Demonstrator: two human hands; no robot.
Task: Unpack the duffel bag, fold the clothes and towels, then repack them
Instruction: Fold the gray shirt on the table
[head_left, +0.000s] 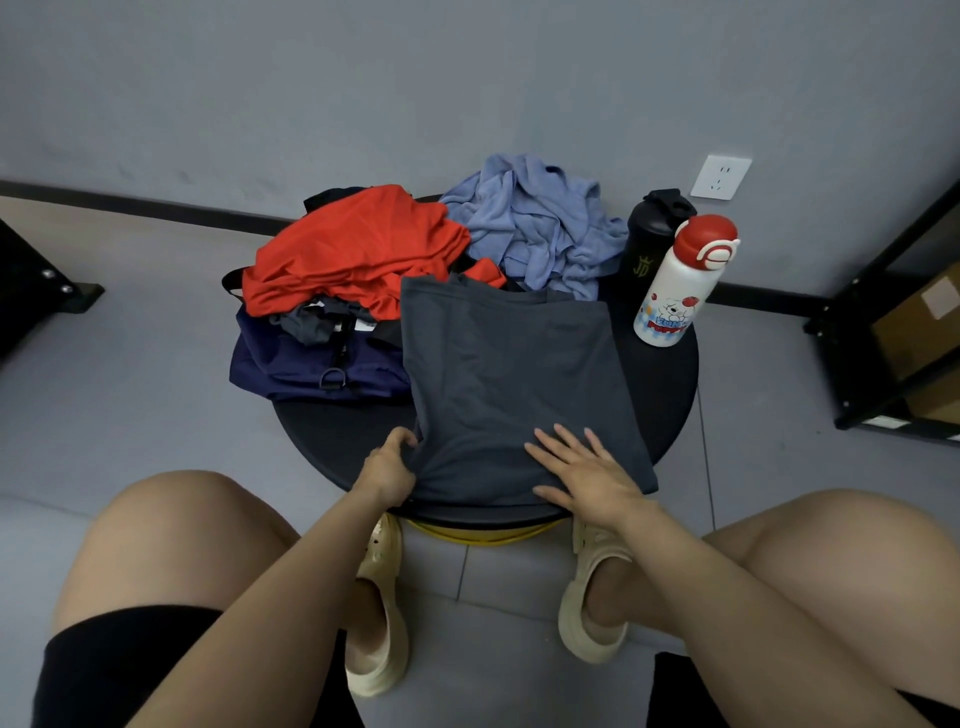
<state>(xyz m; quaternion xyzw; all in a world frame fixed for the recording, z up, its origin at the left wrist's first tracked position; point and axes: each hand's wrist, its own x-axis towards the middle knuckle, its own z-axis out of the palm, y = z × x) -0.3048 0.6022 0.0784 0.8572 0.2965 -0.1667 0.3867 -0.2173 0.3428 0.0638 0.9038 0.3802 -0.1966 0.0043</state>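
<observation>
**Folding the grey shirt flat**

The grey shirt (511, 384) lies spread on the round black table (670, 384), just beside the navy duffel bag (311, 364). The left hand (387, 470) pinches its near-left edge; the right hand (587, 475) presses flat, fingers apart. Best to smooth outward before creasing, keeping edges aligned.

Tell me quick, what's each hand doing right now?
Left hand: closed, gripping the near left edge of the dark grey shirt.
Right hand: open, fingers spread flat, pressing on the same shirt.
</observation>
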